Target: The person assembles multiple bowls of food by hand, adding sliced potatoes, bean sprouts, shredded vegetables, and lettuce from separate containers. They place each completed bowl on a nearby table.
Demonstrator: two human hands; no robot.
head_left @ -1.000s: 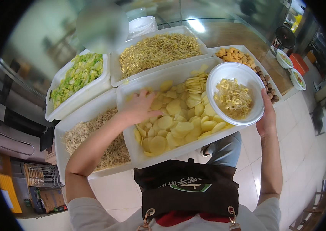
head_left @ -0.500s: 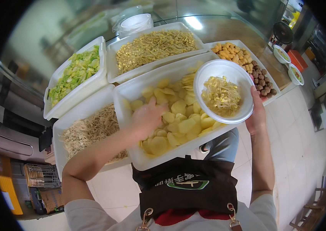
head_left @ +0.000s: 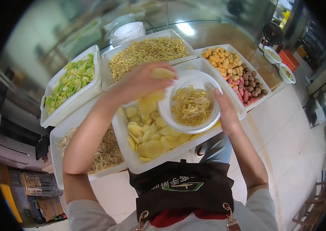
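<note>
A white bowl (head_left: 190, 102) with a heap of pale shredded strands in it hangs tilted over the right part of the large white tray of potato slices (head_left: 132, 163). The right hand (head_left: 226, 113) grips the bowl at its right rim, fingers curled up along the outside wall. The left hand (head_left: 141, 81) is raised just beside the bowl's left rim, closed around a few yellow potato slices (head_left: 162, 73), with more slices dangling under the palm toward the tray below. The tray itself holds a bed of round, pale-yellow slices (head_left: 151, 142) across its left and lower part.

Around it stand other white trays, edge to edge: one with chopped green cabbage (head_left: 70, 81) at the far left, one with yellow bean sprouts (head_left: 147, 52) behind the hands, one with thin whitish shreds (head_left: 105, 152) at the near left, and one at the right with orange-yellow cubes (head_left: 222, 61) and brown and pink balls (head_left: 249, 86). A stack of white bowls (head_left: 128, 30) sits behind the sprouts. Two small bowls (head_left: 280, 63) rest on the counter at the far right. A dark apron (head_left: 186, 192) covers the person's front.
</note>
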